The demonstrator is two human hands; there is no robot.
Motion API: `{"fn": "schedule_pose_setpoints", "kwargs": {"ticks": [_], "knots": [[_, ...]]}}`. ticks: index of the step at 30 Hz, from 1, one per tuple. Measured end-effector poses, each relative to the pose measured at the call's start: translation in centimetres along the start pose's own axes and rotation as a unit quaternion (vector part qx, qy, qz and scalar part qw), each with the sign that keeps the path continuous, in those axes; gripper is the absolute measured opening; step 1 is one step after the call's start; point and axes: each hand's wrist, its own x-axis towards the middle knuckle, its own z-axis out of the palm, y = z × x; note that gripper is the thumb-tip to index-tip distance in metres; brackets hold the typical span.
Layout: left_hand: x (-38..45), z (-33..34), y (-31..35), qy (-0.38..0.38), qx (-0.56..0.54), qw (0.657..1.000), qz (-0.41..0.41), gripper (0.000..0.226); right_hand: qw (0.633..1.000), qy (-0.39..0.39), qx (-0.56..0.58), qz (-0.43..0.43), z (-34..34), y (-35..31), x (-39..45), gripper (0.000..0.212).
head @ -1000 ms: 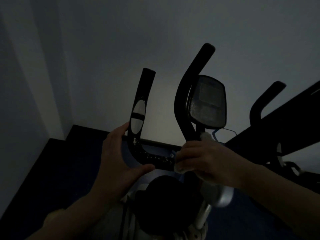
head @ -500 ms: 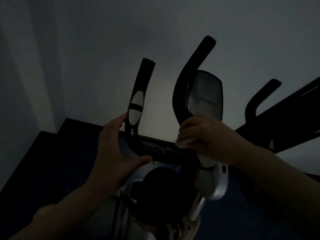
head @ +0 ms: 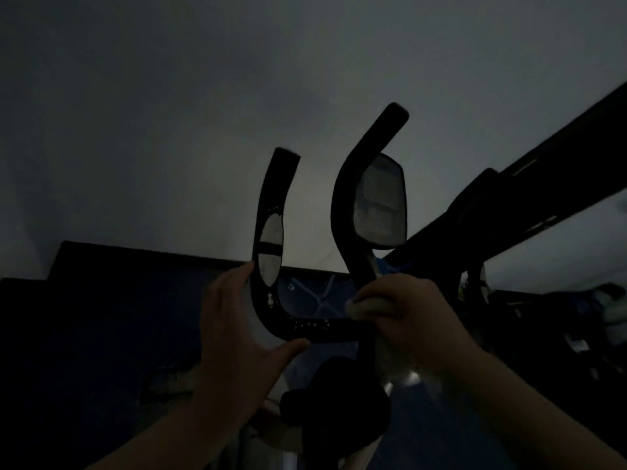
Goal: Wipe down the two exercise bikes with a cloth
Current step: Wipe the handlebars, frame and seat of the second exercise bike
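Your pale crumpled cloth (head: 368, 305) sits bunched at the base of the black curved right handlebar (head: 353, 212), your right hand (head: 410, 320) curled tight around both. Left of it, your left hand (head: 234, 337) cups the black left handlebar bend (head: 268, 313), fingers and thumb spread. The dusty oval console (head: 381, 201) stands just right of that bar.
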Motion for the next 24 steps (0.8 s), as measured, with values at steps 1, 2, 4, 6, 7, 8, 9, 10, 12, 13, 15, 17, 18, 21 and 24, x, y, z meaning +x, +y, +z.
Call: {"fn": "schedule_pose_setpoints", "kwargs": {"ticks": [1, 2, 4, 6, 7, 8, 9, 10, 12, 13, 15, 17, 18, 21, 24], "knots": [[0.0, 0.1, 0.0, 0.001, 0.0, 1.0, -0.001, 0.1, 0.998, 0.055, -0.03, 0.002, 0.8, -0.2, -0.4, 0.009], [-0.1, 0.1, 0.0, 0.0, 0.002, 1.0, -0.002, 0.099, 0.994, 0.088, -0.058, 0.001, 1.9, -0.6, -1.0, 0.011], [-0.1, 0.1, 0.0, -0.008, 0.004, 1.0, -0.01, 0.102, 0.991, 0.112, -0.07, 0.006, 4.1, -1.2, -2.4, 0.02], [-0.1, 0.0, -0.1, -0.017, 0.009, 1.0, -0.017, 0.107, 0.989, 0.133, -0.016, 0.064, 5.0, -1.9, -3.1, 0.027], [-0.1, 0.0, -0.1, -0.019, 0.007, 1.0, -0.017, 0.108, 0.984, 0.146, 0.016, 0.101, 5.0, -2.3, -3.3, 0.027], [0.0, 0.0, -0.2, -0.021, 0.005, 1.0, -0.013, 0.108, 0.976, 0.16, 0.048, 0.139, 5.0, -2.7, -3.3, 0.024], [0.0, 0.1, -0.2, -0.02, 0.003, 1.0, -0.004, 0.108, 0.967, 0.17, 0.077, 0.175, 5.0, -3.0, -3.2, 0.019], [0.0, 0.1, -0.3, -0.019, 0.001, 1.0, 0.006, 0.107, 0.958, 0.178, 0.097, 0.201, 5.0, -3.3, -3.0, 0.016], [-0.1, 0.3, -0.2, -0.013, -0.006, 1.0, 0.004, 0.102, 0.953, 0.189, 0.116, 0.208, 5.1, -3.8, -2.4, 0.012], [-0.2, 0.3, -0.2, -0.012, -0.016, 1.0, -0.007, 0.101, 0.952, 0.194, 0.13, 0.2, 5.1, -3.9, -2.1, 0.011], [-0.2, 0.3, -0.3, -0.012, -0.02, 1.0, -0.01, 0.103, 0.945, 0.185, 0.191, 0.19, 5.3, -4.1, -1.3, 0.011], [-0.2, 0.2, -0.4, -0.009, 0.001, 1.0, -0.005, 0.108, 0.927, 0.197, 0.257, 0.188, 4.9, -3.8, -0.8, 0.013], [-0.2, 0.1, -0.3, -0.01, 0.007, 1.0, -0.011, 0.11, 0.922, 0.223, 0.265, 0.172, 4.4, -3.0, -0.8, 0.016], [-0.1, -0.2, 0.2, -0.007, 0.029, 0.999, -0.016, 0.11, 0.962, 0.202, 0.183, -0.001, 1.7, 0.8, -1.3, 0.028], [-0.2, -0.4, 0.3, -0.019, 0.029, 0.999, -0.029, 0.111, 0.977, 0.033, 0.055, -0.202, 0.5, 3.4, -1.2, 0.027]]}}
